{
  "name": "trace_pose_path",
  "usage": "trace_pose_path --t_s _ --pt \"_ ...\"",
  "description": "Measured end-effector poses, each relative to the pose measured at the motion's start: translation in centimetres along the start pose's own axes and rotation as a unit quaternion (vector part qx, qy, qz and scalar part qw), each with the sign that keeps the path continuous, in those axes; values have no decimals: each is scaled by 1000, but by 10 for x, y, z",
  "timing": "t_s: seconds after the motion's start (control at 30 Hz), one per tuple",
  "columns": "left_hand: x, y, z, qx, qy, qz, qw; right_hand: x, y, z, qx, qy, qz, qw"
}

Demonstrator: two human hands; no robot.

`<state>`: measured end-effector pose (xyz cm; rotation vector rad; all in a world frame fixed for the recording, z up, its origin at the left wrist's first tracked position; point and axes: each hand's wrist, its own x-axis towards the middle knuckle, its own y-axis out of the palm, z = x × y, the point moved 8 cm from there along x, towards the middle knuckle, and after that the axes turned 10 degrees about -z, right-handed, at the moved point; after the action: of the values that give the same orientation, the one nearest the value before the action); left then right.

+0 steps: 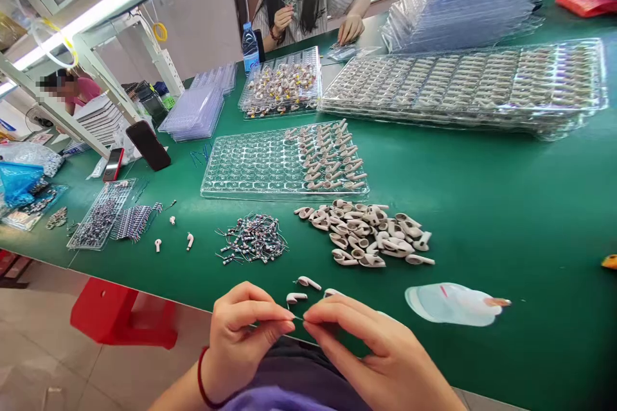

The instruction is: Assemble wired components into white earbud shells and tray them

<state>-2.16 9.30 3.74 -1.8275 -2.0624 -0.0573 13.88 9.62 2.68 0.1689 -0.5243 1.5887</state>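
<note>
Our left hand [245,334] and right hand [376,353] meet fingertip to fingertip just over the near edge of the green tabletop [506,218]. Both are closed in a pinch on a thin piece [299,318] stretched between them, which is too fine for us to tell what it is. A red cord [202,379] circles our left wrist, and our right hand is cut off by the lower edge. Just beyond our fingertips lie two loose white shells [296,298], with a third half hidden behind our right fingers. Farther out we see a heap of shells [369,234], and to its left a tangle of small wired parts [253,239]. Behind both sits a clear tray [250,167], only its right columns filled with shells. To our right lies a pale plastic disc [450,305], and we cannot make out what it is. Across the tabletop a co-worker's hand [351,29] rests beside stacked trays [463,83], whose contents blur together.
</note>
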Motion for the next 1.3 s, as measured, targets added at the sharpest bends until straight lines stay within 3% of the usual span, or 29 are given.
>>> trace_pose_path --t_s 0.1,0.2,0.33,0.5,0.63,1.07,1.2,1.3 --pt "4 -8 -5 1 23 -10 1000 1 -5 3 -30 -23 -7 999" --pt "2 -4 11 -68 -78 2 995 2 -12 5 -22 -30 -24 999" --pt "-15 14 38 -166 -247 38 954 -1 -18 6 -14 -51 -47 997" --pt "-27 14 57 -261 -333 -48 905 -8 -20 8 -34 -74 -60 995" --pt "-27 11 60 -275 -334 -75 899 -9 -21 14 -47 -96 -69 992" --pt "-27 13 56 -263 -326 -62 906 -8 -20 16 -61 -111 -81 989" --pt "-22 11 48 -225 -264 -53 936 -9 -21 20 -68 -126 -84 986" --pt "-17 5 35 -155 -166 -64 972 -11 -19 22 -71 -131 -80 986"
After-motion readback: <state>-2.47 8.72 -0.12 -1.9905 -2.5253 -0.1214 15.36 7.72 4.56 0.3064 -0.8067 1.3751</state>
